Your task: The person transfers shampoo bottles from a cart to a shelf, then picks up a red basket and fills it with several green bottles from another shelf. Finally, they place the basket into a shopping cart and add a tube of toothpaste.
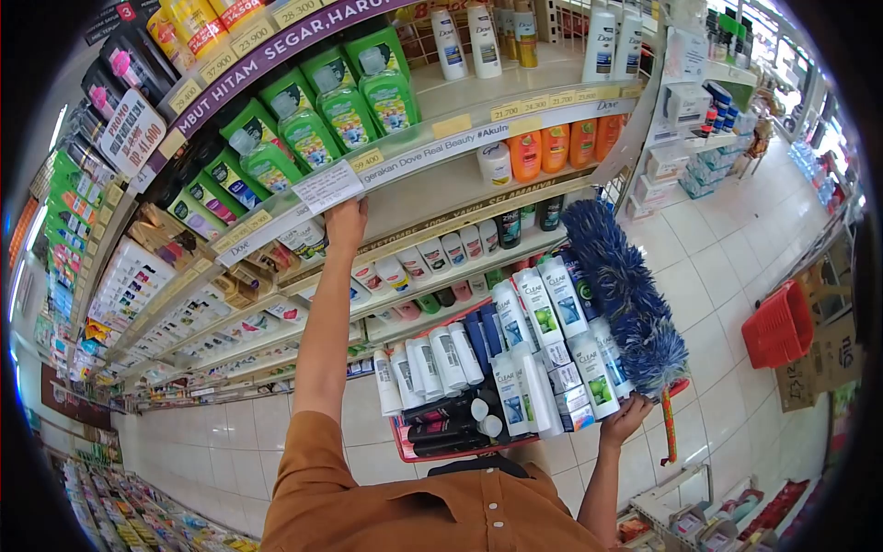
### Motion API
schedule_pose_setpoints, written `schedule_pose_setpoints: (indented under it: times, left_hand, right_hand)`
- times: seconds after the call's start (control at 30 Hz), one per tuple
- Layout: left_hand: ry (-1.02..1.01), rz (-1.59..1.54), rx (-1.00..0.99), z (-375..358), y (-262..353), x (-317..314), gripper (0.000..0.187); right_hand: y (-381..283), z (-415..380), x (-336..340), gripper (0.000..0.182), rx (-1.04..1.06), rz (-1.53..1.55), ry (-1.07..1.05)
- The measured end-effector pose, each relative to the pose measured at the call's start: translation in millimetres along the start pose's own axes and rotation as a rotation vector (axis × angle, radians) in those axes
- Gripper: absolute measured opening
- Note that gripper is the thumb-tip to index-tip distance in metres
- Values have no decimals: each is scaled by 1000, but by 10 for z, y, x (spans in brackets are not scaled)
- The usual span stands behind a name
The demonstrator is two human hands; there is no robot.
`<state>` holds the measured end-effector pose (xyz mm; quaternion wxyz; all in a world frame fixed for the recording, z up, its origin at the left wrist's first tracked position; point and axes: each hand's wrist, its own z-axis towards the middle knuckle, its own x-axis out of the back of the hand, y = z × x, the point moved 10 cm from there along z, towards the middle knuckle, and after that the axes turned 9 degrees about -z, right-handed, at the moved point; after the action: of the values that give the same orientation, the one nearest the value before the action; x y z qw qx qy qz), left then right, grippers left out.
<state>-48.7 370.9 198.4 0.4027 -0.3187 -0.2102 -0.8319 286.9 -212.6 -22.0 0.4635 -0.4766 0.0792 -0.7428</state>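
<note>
- The left hand [347, 224] reaches up to the shelf edge, fingers bent and touching the bottom of a white paper card with small print [328, 187]. I cannot tell if it pinches the card.
- The right hand [625, 420] is curled tight around the edge of a full red plastic basket [401, 442], close to the body.
- The basket looks heavy and stiff. Its rim seems the best place to hold.
- In it, white plastic bottles [562, 296] say "CLEAR". They look smooth and a bit slippery, so the middle is a good place to grab. Dark bottles [448, 430] lie on their sides.
- A fluffy blue duster [625, 285] lies on the basket's right side. It looks light and soft; its thin orange patterned handle [670, 432] is the part to take.
- The card looks thin and easy to bend, best held by its edges.
- The long white shelf strip [432, 147] says "Dove Real Beauty". A yellow tag [366, 163] says "59.400".
- Farther up, green bottles [387, 97] stand in a row under a purple sign [230, 74] saying "SEGAR".
</note>
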Motion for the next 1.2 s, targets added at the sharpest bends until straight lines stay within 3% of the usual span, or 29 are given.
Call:
schedule_pose_setpoints:
  times: [0.03, 0.13, 0.23, 0.43, 0.53, 0.67, 0.8, 0.9, 0.93, 1.03, 1.13, 1.2]
  left_hand:
    - [27, -14, -24, -6, 58, 17, 44]
    - [-179, -189, 0, -64, 268, -50, 50]
    - [-183, -380, -67, -141, 591, 126, 46]
    - [-102, -550, -286, -516, 1085, 431, 46]
    - [10, -531, -498, -735, 1664, 941, 49]
    - [110, -628, -571, -983, 2076, 1453, 51]
    - [165, -981, -440, -989, 2316, 1964, 47]
    - [-45, -1317, -62, -1018, 2343, 1708, 51]
    - [-255, -1608, 183, -1149, 2381, 1294, 53]
    - [-598, -1849, 289, -1385, 2781, 893, 53]
    - [-740, -1892, 335, -1776, 3032, 389, 52]
    - [-825, -1914, 449, -1993, 3148, 249, 51]
  right_hand:
    - [-2, -8, 4, 20, 0, 0, 4]
    - [-17, 0, 19, 19, -4, 4, 16]
    - [-14, 2, 18, 18, -14, -5, 17]
    - [1, -14, 16, 17, -15, 6, 12]
    - [11, -18, 2, 15, 0, 10, -12]
    - [-306, 105, 276, 13, -72, 219, -103]
    - [-293, 62, 664, 20, -236, 81, -107]
    - [-757, 176, 846, 29, -99, 370, -79]
    - [-1029, 235, 862, 41, 0, 453, -87]
    - [-1720, 364, 893, 51, 172, 417, -223]
    - [-1830, 305, 557, 53, 57, 553, -558]
    - [-1833, 266, 456, 51, 148, 446, -525]
